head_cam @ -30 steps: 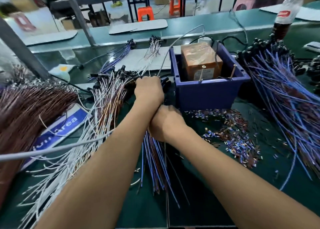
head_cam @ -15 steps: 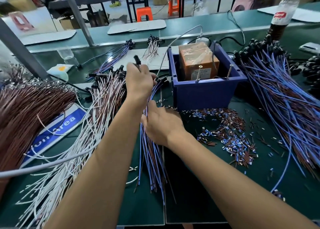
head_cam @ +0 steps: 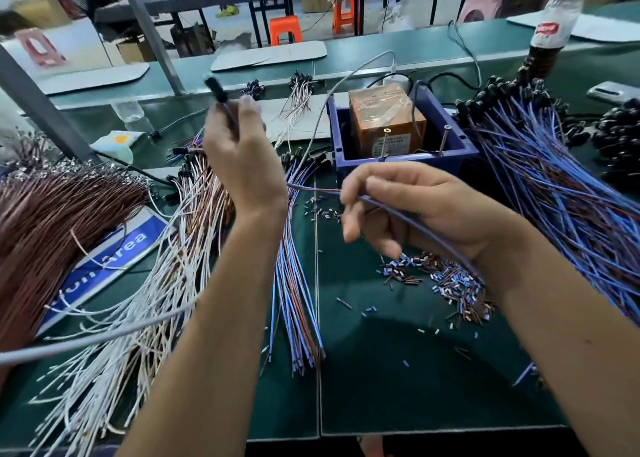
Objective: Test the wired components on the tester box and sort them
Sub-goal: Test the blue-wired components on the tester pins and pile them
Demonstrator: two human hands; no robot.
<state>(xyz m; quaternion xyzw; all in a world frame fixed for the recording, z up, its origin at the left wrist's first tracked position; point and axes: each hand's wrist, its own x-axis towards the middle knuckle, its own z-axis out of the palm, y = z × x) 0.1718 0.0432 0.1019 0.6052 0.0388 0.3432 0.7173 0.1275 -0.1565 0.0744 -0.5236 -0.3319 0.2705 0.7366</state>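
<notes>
Dark green bench (head_cam: 398, 370); navy-blue tester box (head_cam: 408, 165) around an orange-brown block (head_cam: 384, 124); blue and brown wires (head_cam: 554, 186); white wires (head_cam: 114, 345); reddish-brown wires (head_cam: 45, 221); black, perhaps blurred, component head (head_cam: 213, 87).

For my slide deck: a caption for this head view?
Left hand and right hand hold one blue-wired component before the tester box.

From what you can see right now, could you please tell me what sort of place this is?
Probably a factory assembly or test bench: large bundles of blue wired components and brown leads cover a green work table, with a blue tester box and cut wire offcuts.
</notes>
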